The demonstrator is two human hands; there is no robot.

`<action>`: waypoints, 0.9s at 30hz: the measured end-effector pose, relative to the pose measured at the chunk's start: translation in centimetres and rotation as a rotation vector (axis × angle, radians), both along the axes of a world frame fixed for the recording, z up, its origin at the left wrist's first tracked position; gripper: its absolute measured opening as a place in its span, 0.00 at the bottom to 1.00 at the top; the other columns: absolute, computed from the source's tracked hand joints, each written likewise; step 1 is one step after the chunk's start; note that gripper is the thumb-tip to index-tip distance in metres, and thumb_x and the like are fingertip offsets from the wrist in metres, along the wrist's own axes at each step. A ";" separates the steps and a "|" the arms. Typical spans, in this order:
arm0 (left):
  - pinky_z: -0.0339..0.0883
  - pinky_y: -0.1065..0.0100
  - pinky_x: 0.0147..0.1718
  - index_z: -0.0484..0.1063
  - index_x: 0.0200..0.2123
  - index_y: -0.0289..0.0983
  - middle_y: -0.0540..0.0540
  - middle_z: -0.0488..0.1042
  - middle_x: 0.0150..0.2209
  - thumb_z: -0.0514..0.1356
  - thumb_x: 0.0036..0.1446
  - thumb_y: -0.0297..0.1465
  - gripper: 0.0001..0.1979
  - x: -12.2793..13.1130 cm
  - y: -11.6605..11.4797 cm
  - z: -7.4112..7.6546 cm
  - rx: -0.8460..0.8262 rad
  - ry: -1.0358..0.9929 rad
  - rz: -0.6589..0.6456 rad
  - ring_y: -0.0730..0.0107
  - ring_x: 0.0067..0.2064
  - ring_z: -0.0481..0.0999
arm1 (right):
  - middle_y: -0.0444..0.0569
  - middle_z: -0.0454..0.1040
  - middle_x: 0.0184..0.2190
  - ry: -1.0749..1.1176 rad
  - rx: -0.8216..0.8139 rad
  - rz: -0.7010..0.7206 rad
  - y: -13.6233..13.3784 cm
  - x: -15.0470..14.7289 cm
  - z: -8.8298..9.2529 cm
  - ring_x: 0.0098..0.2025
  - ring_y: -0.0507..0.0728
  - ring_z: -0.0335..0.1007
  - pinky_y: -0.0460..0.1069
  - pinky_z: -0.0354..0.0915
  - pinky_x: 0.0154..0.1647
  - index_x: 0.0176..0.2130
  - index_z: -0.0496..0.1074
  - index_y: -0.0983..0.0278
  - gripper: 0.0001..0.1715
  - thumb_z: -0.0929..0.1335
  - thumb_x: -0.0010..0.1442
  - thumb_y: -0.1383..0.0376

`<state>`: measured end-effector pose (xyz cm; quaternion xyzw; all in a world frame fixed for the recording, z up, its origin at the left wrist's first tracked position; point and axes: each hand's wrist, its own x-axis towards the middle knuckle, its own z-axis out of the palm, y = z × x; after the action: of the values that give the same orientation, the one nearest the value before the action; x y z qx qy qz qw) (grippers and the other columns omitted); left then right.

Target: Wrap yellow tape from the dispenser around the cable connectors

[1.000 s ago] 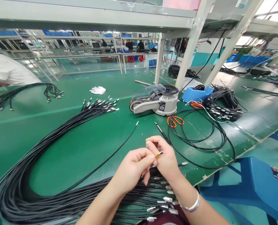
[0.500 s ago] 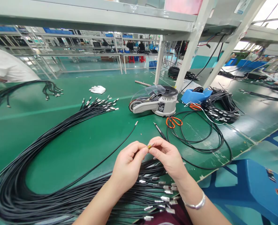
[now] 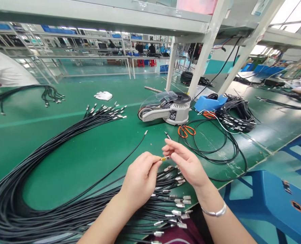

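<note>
Pinched in my left hand is a cable end with a metal connector and a yellow band behind it. My right hand is just right of the connector, its fingers apart and holding nothing. Under my forearms lies a thick bundle of black cables, its metal-tipped ends near my lap. The bundle curves round to the left, with its other tips farther back. One single cable lies inside the curve, tip toward the back.
A grey tape dispenser stands beyond my hands. Right of it are orange-handled scissors, a blue holder and coiled cables. A white glove lies farther back. A blue stool is at the right; a person's white sleeve at the left.
My right hand has let go of the connector and opened, moving slightly right. My left hand still pinches the cable end, and more of the connector shows. The view has shifted slightly.
</note>
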<state>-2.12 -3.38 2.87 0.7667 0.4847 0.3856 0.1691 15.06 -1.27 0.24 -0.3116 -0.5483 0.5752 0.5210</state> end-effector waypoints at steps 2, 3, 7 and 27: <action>0.61 0.79 0.34 0.70 0.35 0.37 0.50 0.70 0.29 0.53 0.57 0.28 0.07 0.1 -0.1 -0.6 0.126 0.075 0.003 0.83 0.32 0.67 | 0.49 0.72 0.39 -0.015 -0.075 -0.072 -0.2 0.3 0.0 0.40 0.53 0.69 0.50 0.65 0.44 0.45 0.72 0.62 0.15 0.66 0.59 0.59; 0.60 0.79 0.33 0.70 0.35 0.37 0.51 0.70 0.29 0.53 0.56 0.27 0.07 0.2 -0.1 -0.7 0.157 0.107 0.006 0.83 0.32 0.67 | 0.49 0.73 0.36 -0.048 -0.098 -0.092 -0.4 0.4 0.1 0.37 0.53 0.69 0.49 0.66 0.40 0.40 0.73 0.64 0.13 0.67 0.58 0.59; 0.60 0.78 0.32 0.71 0.33 0.37 0.51 0.70 0.28 0.53 0.57 0.30 0.07 0.4 -0.3 -0.3 0.064 0.134 0.009 0.82 0.31 0.66 | 0.45 0.70 0.27 -0.149 -0.143 -0.104 -0.9 0.2 0.8 0.30 0.50 0.65 0.46 0.64 0.34 0.30 0.70 0.66 0.13 0.69 0.55 0.58; 0.67 0.76 0.32 0.70 0.42 0.33 0.49 0.73 0.31 0.57 0.53 0.24 0.12 1.1 0.4 -2.6 0.480 0.414 0.105 0.79 0.32 0.70 | 0.44 0.67 0.21 -0.189 -0.397 -0.265 -0.6 -1.9 1.1 0.24 0.48 0.61 0.45 0.60 0.27 0.25 0.68 0.68 0.19 0.70 0.49 0.54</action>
<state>-1.06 -2.98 0.31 0.8207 0.4430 0.3330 -0.1391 13.18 -1.89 1.32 -0.5294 -0.4255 0.5663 0.4669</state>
